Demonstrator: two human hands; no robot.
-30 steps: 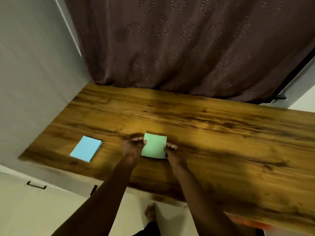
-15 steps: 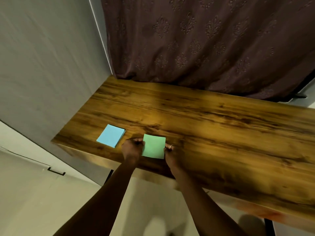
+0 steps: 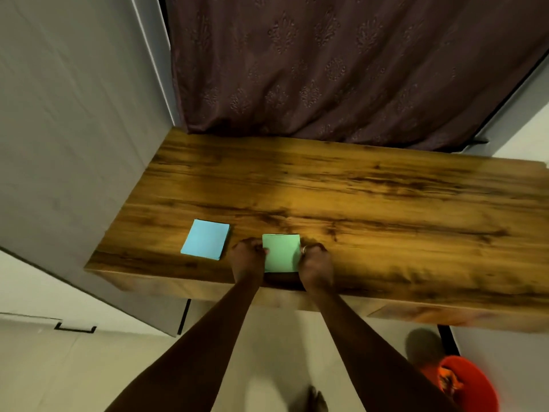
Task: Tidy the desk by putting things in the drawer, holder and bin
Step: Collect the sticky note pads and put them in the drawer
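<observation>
A green pad of square notes [image 3: 281, 253] sits near the front edge of the wooden desk [image 3: 371, 197]. My left hand [image 3: 247, 259] grips its left side and my right hand [image 3: 315, 263], with a ring on one finger, grips its right side. To the left of them a light blue pad of notes [image 3: 206, 239] lies flat on the desk, apart from both hands. On the floor at the lower right stands an orange-red bin [image 3: 463, 385].
A grey wall panel [image 3: 68, 144] closes off the desk's left end. A dark patterned curtain [image 3: 341, 66] hangs behind the desk. A white cabinet front with a black handle [image 3: 75, 328] is at the lower left.
The view has swung so the desk sits further right and the bin shows. Both hands have stayed on the green pad near the desk's front edge.
</observation>
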